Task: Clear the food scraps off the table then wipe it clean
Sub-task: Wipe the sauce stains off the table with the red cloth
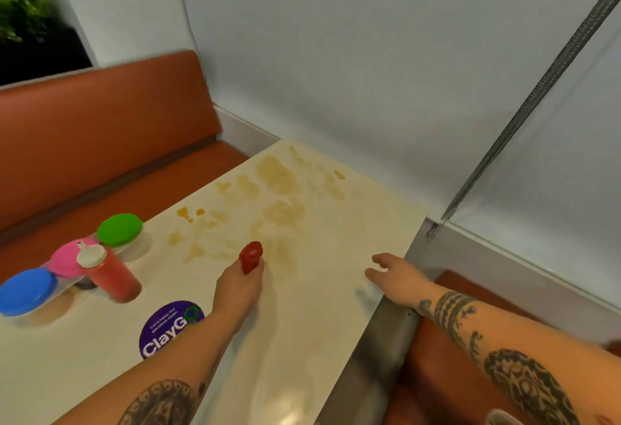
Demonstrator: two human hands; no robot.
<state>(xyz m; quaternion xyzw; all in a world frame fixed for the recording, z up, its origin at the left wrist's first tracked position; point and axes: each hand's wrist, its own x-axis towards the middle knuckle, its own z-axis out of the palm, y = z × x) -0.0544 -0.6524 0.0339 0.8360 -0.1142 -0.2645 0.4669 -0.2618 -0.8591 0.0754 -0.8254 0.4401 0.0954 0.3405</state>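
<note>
The left hand (239, 285) pinches a red scrap (250, 256) between its fingers, probably to clear the desk (322, 317). The right hand (395, 275) rests idle, fingers apart

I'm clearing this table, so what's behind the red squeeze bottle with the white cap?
A jar with a round pink lid stands behind the red plastic squeeze bottle. The bottle covers most of the jar's body, so its contents cannot be seen.
</note>
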